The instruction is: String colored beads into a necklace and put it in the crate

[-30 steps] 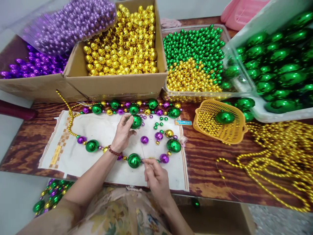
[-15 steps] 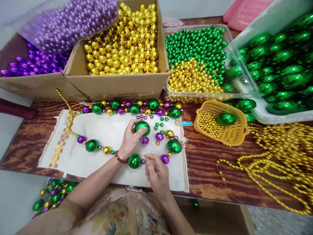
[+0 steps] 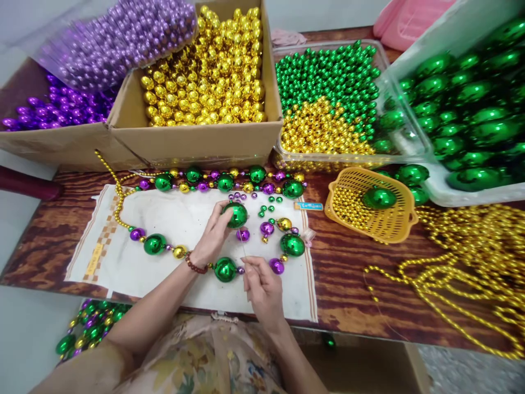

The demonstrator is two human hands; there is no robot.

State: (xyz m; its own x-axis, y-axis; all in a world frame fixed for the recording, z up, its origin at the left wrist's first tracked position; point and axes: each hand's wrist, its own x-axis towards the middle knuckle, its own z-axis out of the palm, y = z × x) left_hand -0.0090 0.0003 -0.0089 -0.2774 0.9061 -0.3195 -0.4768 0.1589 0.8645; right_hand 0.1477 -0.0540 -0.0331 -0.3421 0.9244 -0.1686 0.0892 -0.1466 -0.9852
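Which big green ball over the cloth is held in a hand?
The green ball pinched by the left hand above the needle that the right hand holds; the other big green ones sit threaded on the strand.

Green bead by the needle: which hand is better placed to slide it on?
Probably the left hand: it grips the green bead close to the tip of the needle, which the right hand pinches.

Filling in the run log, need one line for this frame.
left hand: holds green ball | right hand: pinches needle, pointed at ball | bead strand: on cloth | table: wood
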